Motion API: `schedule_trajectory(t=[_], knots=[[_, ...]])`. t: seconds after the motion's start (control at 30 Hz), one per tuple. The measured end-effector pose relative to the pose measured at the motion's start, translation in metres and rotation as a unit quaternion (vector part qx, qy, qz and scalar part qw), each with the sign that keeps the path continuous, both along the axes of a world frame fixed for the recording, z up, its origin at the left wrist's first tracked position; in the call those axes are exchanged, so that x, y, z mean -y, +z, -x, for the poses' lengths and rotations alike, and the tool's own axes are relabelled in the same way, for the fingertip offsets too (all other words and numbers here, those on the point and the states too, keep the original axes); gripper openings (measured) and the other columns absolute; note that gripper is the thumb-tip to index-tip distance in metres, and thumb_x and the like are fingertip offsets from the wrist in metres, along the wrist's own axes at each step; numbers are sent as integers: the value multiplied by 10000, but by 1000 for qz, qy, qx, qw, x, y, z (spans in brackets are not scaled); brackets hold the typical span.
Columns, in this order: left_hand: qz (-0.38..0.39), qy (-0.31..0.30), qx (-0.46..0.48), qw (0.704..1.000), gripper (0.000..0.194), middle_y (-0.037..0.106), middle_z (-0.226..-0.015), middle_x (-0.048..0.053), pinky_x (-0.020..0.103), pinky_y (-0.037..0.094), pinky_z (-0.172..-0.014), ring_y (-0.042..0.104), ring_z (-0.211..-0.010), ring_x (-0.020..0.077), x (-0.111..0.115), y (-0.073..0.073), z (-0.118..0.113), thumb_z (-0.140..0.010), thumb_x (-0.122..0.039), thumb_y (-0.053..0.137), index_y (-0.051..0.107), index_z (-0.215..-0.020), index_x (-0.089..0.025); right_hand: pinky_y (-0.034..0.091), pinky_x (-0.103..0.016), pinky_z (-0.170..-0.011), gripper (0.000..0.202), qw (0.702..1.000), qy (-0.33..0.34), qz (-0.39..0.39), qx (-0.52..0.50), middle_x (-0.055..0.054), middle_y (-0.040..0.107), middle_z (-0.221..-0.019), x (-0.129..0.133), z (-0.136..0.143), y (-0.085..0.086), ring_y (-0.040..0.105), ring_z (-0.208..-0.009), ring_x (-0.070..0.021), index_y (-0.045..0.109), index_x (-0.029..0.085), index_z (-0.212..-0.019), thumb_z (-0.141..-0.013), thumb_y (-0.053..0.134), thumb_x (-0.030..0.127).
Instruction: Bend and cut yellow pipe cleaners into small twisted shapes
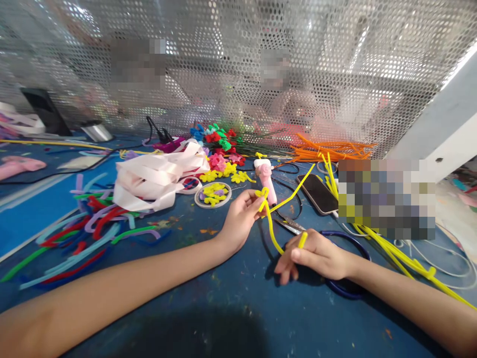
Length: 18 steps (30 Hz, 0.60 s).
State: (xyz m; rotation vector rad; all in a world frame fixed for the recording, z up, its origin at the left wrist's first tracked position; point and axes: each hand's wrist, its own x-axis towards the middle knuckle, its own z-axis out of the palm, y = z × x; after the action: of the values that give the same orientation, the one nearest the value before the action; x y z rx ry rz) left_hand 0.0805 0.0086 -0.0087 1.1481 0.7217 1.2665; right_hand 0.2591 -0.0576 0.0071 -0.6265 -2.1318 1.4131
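Near the middle of the view, my left hand [241, 218] pinches a yellow pipe cleaner [273, 229] where it is bent into small loops. One length of it curves down to my right hand [311, 256], whose fingers are closed on it, with its tip sticking up past the thumb. Another yellow length angles up to the right from the loops. Just behind my left hand a pink glue gun [266, 181] lies on the table. Scissors [290, 226] with dark blue handles lie partly under my right hand.
Pale pink ribbon [145, 181] and coloured pipe cleaners [85, 238] lie on the left. A round dish [197, 200] holds yellow pieces. A phone [318, 194], orange stems [331, 149] and a yellow bundle [391, 246] are on the right. Perforated metal [231, 79] stands behind.
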Motion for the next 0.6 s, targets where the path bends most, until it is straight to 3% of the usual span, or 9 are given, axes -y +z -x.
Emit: schedule_trajectory(t=[0.07,0.13,0.27,0.47,0.6], knots=[[-65,-6,-91,994,120,566,-687,-34,192,419,-614,528,-630,84,5,3,2,-796,-272,618,566,-822,-167,438,-188,-488,577,999,-10,42,24,-82,673,-599,-1,-1,-3,508,-451,-74,698,64,-843,-960,276,439],[-126,-15,-175,976,119,590,-744,-18,192,416,-621,535,-663,91,12,6,5,-815,-280,600,586,-843,-165,400,-172,-463,614,997,-21,63,40,-42,610,-480,-1,-2,-5,439,-393,-54,698,72,-746,-957,269,458],[-205,-50,-270,939,134,604,-783,-1,200,418,-639,547,-694,103,24,9,9,-853,-288,553,599,-857,-162,386,-159,-470,631,995,-23,83,47,-2,540,-415,-1,-1,-4,432,-378,-44,688,78,-711,-955,261,473],[-317,-77,-313,892,104,632,-824,7,200,420,-725,567,-765,106,28,10,11,-875,-227,525,607,-847,-169,367,-152,-447,619,994,-27,99,47,6,532,-415,-2,0,-3,408,-370,-42,678,84,-719,-946,271,493],[-313,-68,-315,894,103,632,-819,14,205,431,-709,574,-755,114,29,8,11,-873,-236,527,603,-865,-167,353,-156,-413,642,991,-63,111,26,-2,539,-409,-3,1,-4,390,-348,-45,663,86,-685,-942,254,509]])
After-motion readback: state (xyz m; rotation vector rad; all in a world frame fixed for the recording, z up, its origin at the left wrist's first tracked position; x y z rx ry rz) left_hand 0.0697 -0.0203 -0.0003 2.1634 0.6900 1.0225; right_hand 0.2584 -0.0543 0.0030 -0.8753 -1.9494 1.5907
